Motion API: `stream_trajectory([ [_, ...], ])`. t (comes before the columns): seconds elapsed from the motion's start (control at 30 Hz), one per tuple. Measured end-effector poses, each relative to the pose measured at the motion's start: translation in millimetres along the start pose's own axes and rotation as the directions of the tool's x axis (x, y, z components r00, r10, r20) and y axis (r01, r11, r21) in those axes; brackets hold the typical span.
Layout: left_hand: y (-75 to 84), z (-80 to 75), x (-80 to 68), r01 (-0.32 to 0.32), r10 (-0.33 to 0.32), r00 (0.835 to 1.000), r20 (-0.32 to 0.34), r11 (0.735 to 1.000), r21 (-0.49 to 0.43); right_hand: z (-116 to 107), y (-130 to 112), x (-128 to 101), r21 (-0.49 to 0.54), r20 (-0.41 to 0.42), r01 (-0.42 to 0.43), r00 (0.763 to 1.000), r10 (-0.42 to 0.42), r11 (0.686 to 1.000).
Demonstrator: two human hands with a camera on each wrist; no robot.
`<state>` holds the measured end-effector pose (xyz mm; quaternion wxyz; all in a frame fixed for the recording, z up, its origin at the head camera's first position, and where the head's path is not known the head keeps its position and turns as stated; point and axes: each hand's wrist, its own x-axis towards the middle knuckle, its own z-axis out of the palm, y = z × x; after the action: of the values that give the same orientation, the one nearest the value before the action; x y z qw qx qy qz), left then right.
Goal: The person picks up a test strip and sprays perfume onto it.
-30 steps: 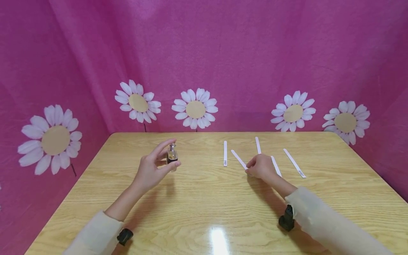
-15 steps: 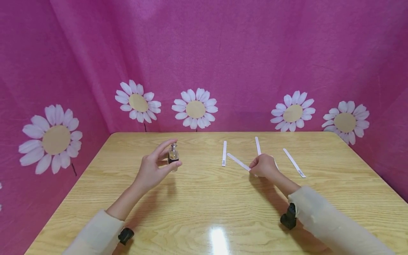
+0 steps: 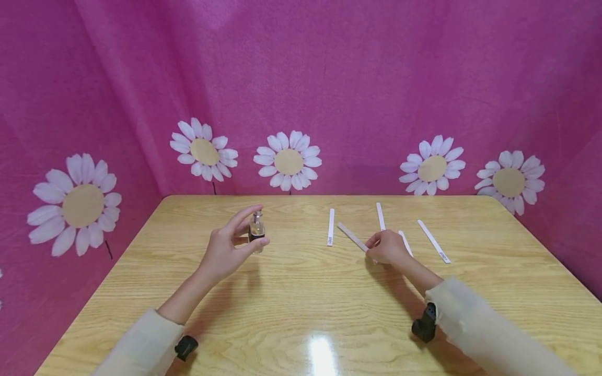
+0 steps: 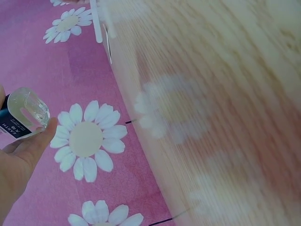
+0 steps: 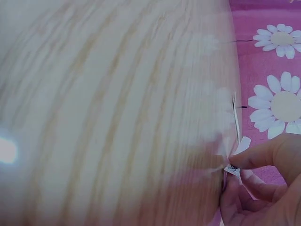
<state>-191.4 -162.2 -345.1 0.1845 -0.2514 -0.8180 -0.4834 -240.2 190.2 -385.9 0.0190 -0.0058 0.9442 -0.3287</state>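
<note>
In the head view my left hand [image 3: 223, 250] grips a small clear glass bottle [image 3: 256, 230] with a dark label and a narrow neck, index finger at its top and thumb low on its side. The left wrist view shows the bottle [image 4: 26, 113] tilted in that camera, with white lettering on the label. My right hand [image 3: 388, 246] pinches the near end of a white paper strip [image 3: 352, 236], which slants away to the left. In the right wrist view, thumb and finger hold the strip's printed end [image 5: 233, 170] close over the table.
Several more white strips lie on the wooden table [image 3: 282, 303]: one upright strip [image 3: 331, 227] left of the right hand, a far strip [image 3: 380, 215], one partly behind the hand [image 3: 406, 243], and a right strip [image 3: 434, 241]. A pink curtain [image 3: 357, 94] with daisies stands behind.
The strip in my right hand has swung a little and its face looks darker now. The right hand has shifted slightly right. The left hand with the bottle has barely moved.
</note>
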Motion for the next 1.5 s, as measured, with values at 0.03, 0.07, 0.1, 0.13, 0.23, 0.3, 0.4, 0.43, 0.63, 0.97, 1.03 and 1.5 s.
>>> stream_trajectory([
  [0.03,-0.4,0.0,-0.2,0.001,-0.001,1.0,0.0,1.0,-0.002,0.3,-0.2,-0.6,0.009,0.003,0.003,1.0,-0.003,1.0],
  [0.07,-1.1,0.0,-0.4,0.0,0.0,1.0,-0.001,1.0,-0.003,0.5,-0.7,-1.1,0.025,0.007,0.001,1.0,-0.001,1.0],
  [0.1,-1.6,-0.1,-0.5,-0.001,0.001,1.0,-0.001,1.0,-0.003,0.7,-1.3,-1.4,0.04,0.012,-0.002,1.0,0.001,0.999],
  [0.13,-2.0,-0.1,-0.6,-0.002,0.002,1.0,-0.001,1.0,-0.004,0.9,-2.1,-1.7,0.049,0.016,-0.005,1.0,0.004,0.999],
  [0.23,-3.1,0.1,-0.3,-0.008,0.008,1.0,-0.004,1.0,-0.003,1.1,-6.4,-3.0,0.075,0.04,-0.007,0.999,0.004,0.997],
  [0.3,-2.7,0.4,0.2,-0.011,0.011,1.0,-0.004,1.0,0.0,1.5,-9.6,-4.2,0.127,0.062,-0.011,0.998,0.003,0.992],
  [0.4,-2.2,1.1,1.4,-0.003,0.003,1.0,-0.004,1.0,0.003,2.8,-14.7,-7.1,0.251,0.118,-0.01,0.993,-0.02,0.968],
  [0.43,-1.8,1.3,1.7,-0.002,0.002,1.0,-0.002,1.0,0.001,3.5,-16.0,-8.3,0.298,0.139,-0.014,0.99,-0.029,0.954],
  [0.63,0.2,1.9,3.0,0.004,-0.004,1.0,0.016,1.0,-0.023,4.8,-25.7,-18.9,0.467,0.23,-0.026,0.969,-0.093,0.884],
  [0.97,0.9,4.1,4.3,0.019,-0.018,0.999,0.032,0.999,-0.034,7.2,-43.1,-30.2,0.525,0.234,0.016,0.958,-0.163,0.851],
  [1.03,1.0,4.8,4.5,0.016,-0.015,0.999,0.036,0.999,-0.036,8.3,-45.6,-32.0,0.536,0.24,0.017,0.956,-0.171,0.844],
  [1.5,-2.5,8.0,5.3,-0.006,0.007,0.999,0.043,0.999,-0.034,6.5,-75.1,-41.0,0.501,0.226,0.056,0.955,-0.193,0.864],
])
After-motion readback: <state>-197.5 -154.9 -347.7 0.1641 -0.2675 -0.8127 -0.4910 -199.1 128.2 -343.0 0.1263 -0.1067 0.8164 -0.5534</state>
